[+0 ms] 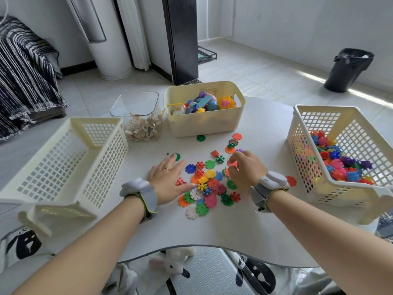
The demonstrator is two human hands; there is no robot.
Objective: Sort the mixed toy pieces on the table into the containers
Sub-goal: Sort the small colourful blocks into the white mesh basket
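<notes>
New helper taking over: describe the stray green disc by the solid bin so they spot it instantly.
Start at the solid cream bin at the far middle of the table. At the foot of its near wall lies one green notched disc. It sits alone, apart from the colourful pile.

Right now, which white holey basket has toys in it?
The white plastic lattice basket on the right; bright toy pieces lie inside; the matching left basket shows none.

A home living room: tiled floor (265, 67), striped blanket (23, 67) at upper left, bin (348, 69) at upper right, low table (212, 235).
</notes>
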